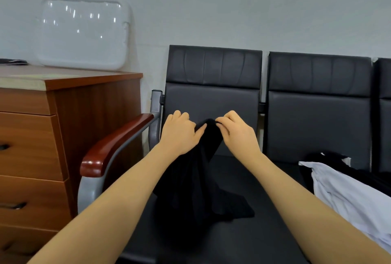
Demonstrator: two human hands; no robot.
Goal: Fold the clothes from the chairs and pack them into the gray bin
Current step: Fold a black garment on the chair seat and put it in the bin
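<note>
Both hands, left (179, 132) and right (239, 131), pinch a black garment (196, 183) tight in their grip above a chair (213, 86) seat.

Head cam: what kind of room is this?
Likely an office or waiting area: a row of linked black padded chairs against a plain wall, a brown wooden drawer cabinet beside them. Both hands hold a black garment there.

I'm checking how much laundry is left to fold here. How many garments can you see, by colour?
Black: 2, the black garment held up by the left hand and right hand, and a black piece behind the white one.
White: 1, the white garment on the next seat.
Total: 3
</note>
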